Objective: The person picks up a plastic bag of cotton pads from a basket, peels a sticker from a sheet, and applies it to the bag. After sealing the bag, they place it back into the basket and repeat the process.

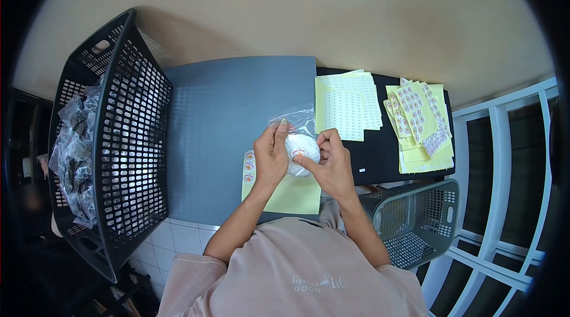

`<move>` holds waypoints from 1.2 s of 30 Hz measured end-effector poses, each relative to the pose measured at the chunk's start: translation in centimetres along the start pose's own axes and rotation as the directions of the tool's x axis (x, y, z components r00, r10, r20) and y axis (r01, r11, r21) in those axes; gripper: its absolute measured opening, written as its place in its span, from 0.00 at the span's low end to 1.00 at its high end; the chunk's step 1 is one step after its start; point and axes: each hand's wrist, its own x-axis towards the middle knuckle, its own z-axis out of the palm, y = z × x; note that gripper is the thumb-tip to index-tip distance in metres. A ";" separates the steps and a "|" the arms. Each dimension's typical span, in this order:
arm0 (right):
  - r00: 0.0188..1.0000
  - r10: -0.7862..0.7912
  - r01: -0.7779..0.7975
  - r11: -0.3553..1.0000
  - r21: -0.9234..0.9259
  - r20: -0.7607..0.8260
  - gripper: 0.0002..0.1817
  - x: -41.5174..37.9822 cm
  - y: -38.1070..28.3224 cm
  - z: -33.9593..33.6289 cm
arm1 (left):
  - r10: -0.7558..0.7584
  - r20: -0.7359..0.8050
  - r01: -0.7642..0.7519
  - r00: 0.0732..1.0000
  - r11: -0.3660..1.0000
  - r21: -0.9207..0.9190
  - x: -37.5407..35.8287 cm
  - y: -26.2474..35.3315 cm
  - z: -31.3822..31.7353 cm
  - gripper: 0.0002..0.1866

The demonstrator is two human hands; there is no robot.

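Note:
Between my hands is a clear plastic bag (303, 122) with a round white item (301, 144) inside and a small round sticker on its front. My left hand (272, 153) pinches the bag's left side near the top. On the right side, my right hand (330, 165) has its thumb against the sticker and its other fingers curled at the bag's edge. Below the bag, a yellow backing sheet (294, 196) with round orange-and-white stickers (249, 166) along its left side lies on the grey table (208, 139).
A tall dark basket (133, 133) with filled plastic bags (77, 156) stands at left. White label sheets (347, 103) and a pile of sticker sheets (418, 121) lie on the black surface (380, 162) at right. Below it is a grey basket (415, 222). White bars (497, 168) stand far right.

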 end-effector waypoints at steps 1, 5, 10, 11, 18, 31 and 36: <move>1.000 -0.008 0.008 1.000 0.007 0.011 0.24 0.0 0.0 0.0 | 0.007 0.004 -0.007 1.000 1.000 0.006 0.0 0.0 0.0 0.16; 1.000 0.004 -0.004 0.999 0.032 0.022 0.24 0.0 -0.3 -0.3 | 0.044 0.012 -0.044 0.999 0.999 0.022 -0.1 0.1 -0.1 0.15; 0.995 0.050 -0.058 0.993 0.103 0.082 0.24 -0.1 -0.3 -0.5 | 0.113 0.022 -0.114 0.993 0.992 0.060 0.0 0.1 -0.3 0.13; 0.995 0.051 -0.059 0.993 0.103 0.081 0.24 -0.2 -0.2 -0.4 | 0.112 0.023 -0.113 0.993 0.992 0.059 0.0 0.2 -0.3 0.13; 0.998 0.063 -0.062 0.992 0.110 -0.007 0.26 -0.3 0.0 -0.2 | 0.009 0.123 0.008 0.992 0.991 -0.136 -0.3 1.4 0.1 0.17; 0.988 0.112 -0.142 0.935 0.326 0.107 0.22 0.4 -0.3 -0.1 | 0.008 0.169 0.005 0.986 0.997 -0.075 0.2 2.2 -0.4 0.17; 0.999 0.026 -0.033 0.937 0.348 0.022 0.17 0.4 1.7 0.8 | 0.047 0.169 -0.021 0.985 0.988 -0.154 0.3 1.6 0.2 0.17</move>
